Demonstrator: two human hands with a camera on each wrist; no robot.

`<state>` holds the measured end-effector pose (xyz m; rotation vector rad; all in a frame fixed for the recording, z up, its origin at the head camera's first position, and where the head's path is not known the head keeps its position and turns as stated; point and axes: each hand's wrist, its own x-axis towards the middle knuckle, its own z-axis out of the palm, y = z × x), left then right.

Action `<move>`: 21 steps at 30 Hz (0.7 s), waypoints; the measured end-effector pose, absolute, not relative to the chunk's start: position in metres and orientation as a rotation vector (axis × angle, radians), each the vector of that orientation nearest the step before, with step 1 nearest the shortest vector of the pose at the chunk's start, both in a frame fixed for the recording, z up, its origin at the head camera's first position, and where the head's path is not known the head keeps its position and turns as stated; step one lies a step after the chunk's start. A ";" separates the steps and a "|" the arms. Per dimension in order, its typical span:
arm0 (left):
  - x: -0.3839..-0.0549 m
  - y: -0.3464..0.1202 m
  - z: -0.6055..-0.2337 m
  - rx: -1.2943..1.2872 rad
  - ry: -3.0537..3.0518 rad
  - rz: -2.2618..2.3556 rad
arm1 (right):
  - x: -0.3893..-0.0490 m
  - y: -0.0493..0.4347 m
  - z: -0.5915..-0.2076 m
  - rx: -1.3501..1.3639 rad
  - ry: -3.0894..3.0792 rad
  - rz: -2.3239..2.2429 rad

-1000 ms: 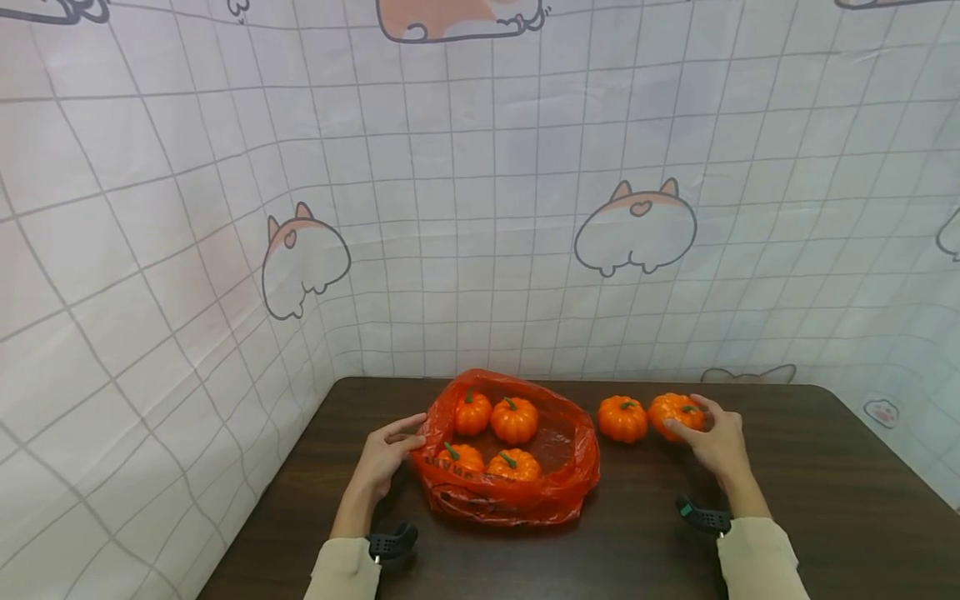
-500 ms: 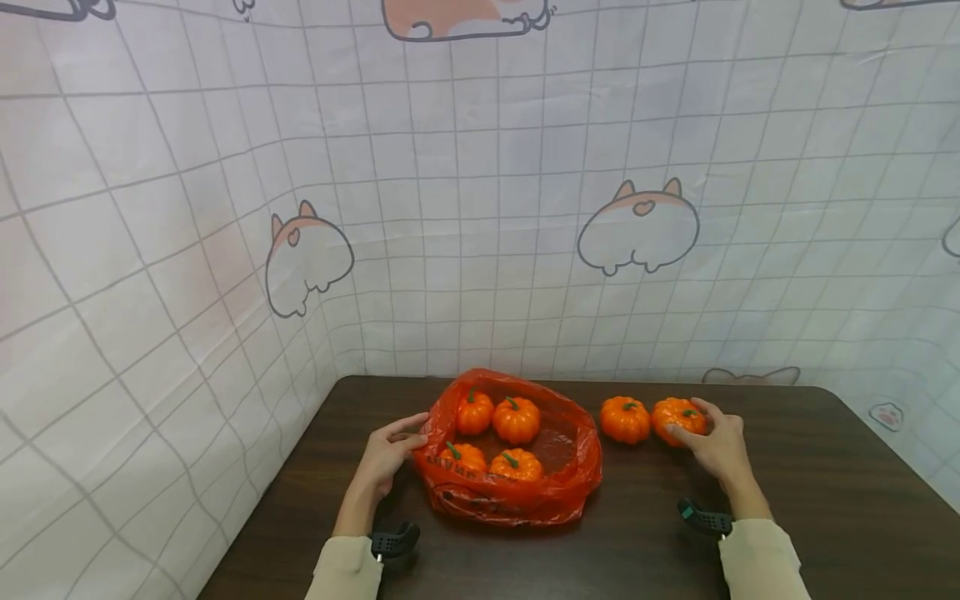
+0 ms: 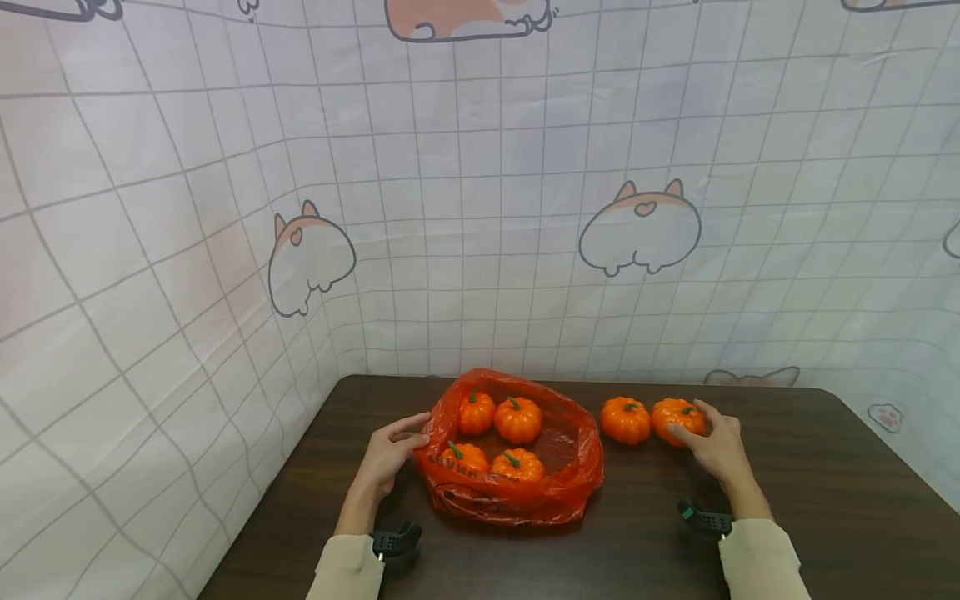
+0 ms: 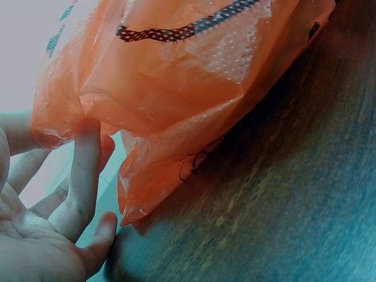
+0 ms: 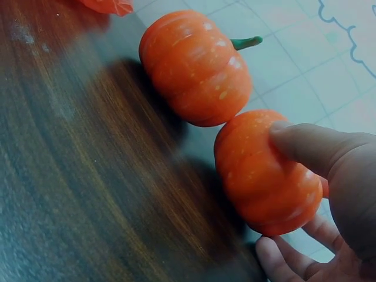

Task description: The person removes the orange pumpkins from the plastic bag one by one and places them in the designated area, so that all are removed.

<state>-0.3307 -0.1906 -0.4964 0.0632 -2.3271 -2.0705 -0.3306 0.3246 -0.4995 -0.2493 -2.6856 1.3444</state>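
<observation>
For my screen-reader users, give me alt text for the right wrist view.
A right hand grips an orange pumpkin, a green-stemmed pumpkin beside it. Dark wood-grain table fills the left, with part of a red plastic bag at top.

There were six orange pumpkins (image 3: 626,422) in total, with six green stems (image 5: 248,43), one on each. Four of these pumpkins were inside one red bag (image 3: 510,505), and two were outside of it. One left hand (image 3: 386,457) and one right hand (image 3: 718,448) were present, which made two hands. Two pale sleeves (image 3: 761,560) and two dark wrist devices (image 3: 396,541) were counted also, and one tabletop (image 3: 637,537). Two dog drawings (image 3: 640,235) were seen whole on the backdrop (image 3: 480,275).
</observation>
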 end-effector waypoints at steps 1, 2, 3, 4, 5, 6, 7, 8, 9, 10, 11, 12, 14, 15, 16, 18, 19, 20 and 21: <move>-0.330 -0.190 -0.496 0.071 -2.327 -2.074 | -0.331 0.325 -0.500 -0.248 -2.688 1.347; -0.330 -0.191 -0.496 0.074 -2.327 -2.076 | -0.332 0.325 -0.500 -0.248 -2.689 1.351; -0.330 -0.191 -0.496 0.071 -2.328 -2.072 | -0.332 0.325 -0.500 -0.248 -2.691 1.357; -0.330 -0.191 -0.497 0.074 -2.327 -2.074 | -0.332 0.326 -0.500 -0.246 -2.691 1.363; -0.330 -0.191 -0.497 0.075 -2.326 -2.076 | -0.333 0.326 -0.501 -0.245 -2.693 1.369; -0.331 -0.191 -0.497 0.078 -2.325 -2.078 | -0.333 0.327 -0.501 -0.242 -2.691 1.378; -0.331 -0.191 -0.496 0.075 -2.326 -2.075 | -0.334 0.327 -0.501 -0.239 -2.691 1.386; -0.331 -0.191 -0.496 0.070 -2.327 -2.072 | -0.334 0.327 -0.502 -0.236 -2.691 1.395; -0.331 -0.191 -0.496 0.068 -2.329 -2.069 | -0.334 0.328 -0.502 -0.232 -2.690 1.400; -0.331 -0.191 -0.495 0.072 -2.328 -2.073 | -0.334 0.328 -0.502 -0.229 -2.690 1.405; -0.331 -0.190 -0.495 0.071 -2.329 -2.070 | -0.335 0.329 -0.503 -0.227 -2.691 1.410; -0.331 -0.190 -0.495 0.071 -2.331 -2.067 | -0.335 0.329 -0.503 -0.223 -2.691 1.414; -0.331 -0.190 -0.495 0.075 -2.329 -2.066 | -0.335 0.330 -0.503 -0.221 -2.699 1.420; -0.331 -0.190 -0.495 0.078 -2.330 -2.066 | -0.335 0.330 -0.503 -0.219 -2.702 1.421; -0.331 -0.190 -0.495 0.083 -2.330 -2.066 | -0.335 0.330 -0.503 -0.217 -2.709 1.426; -0.332 -0.190 -0.496 0.089 -2.333 -2.064 | -0.334 0.331 -0.502 -0.211 -2.721 1.432; -0.332 -0.190 -0.496 0.093 -2.334 -2.065 | -0.334 0.331 -0.502 -0.210 -2.728 1.436; -0.332 -0.190 -0.496 0.094 -2.336 -2.064 | -0.334 0.332 -0.502 -0.208 -2.734 1.438; -0.332 -0.190 -0.497 0.094 -2.338 -2.062 | -0.333 0.332 -0.501 -0.208 -2.737 1.441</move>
